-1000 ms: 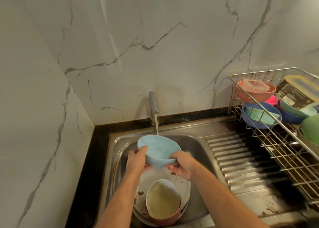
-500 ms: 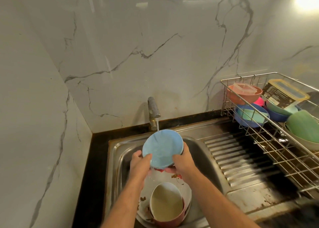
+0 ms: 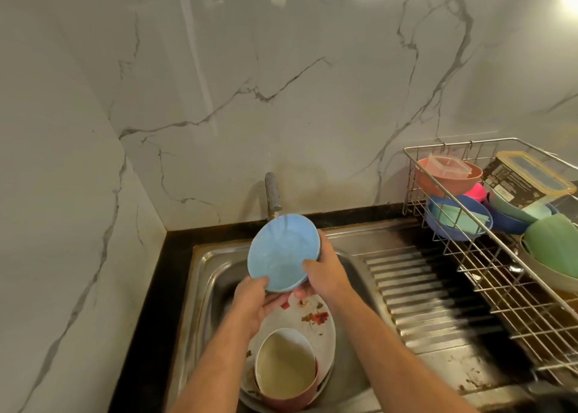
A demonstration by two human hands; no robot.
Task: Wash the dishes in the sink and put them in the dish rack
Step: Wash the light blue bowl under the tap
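Both hands, left hand (image 3: 253, 300) and right hand (image 3: 325, 275), grip the round light-blue plastic bowl (image 3: 281, 253) tilted under the running grey tap (image 3: 272, 193), above the steel sink (image 3: 206, 275).

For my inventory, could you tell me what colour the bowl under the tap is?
Light blue bowl, head view.

Two bare forearms reach in from the bottom edge toward the faucet (image 3: 272, 193). No sleeves, watch, rings or gloves show on either. The left hand (image 3: 253, 300) and right hand (image 3: 325, 275) are uncovered, and both look wet.
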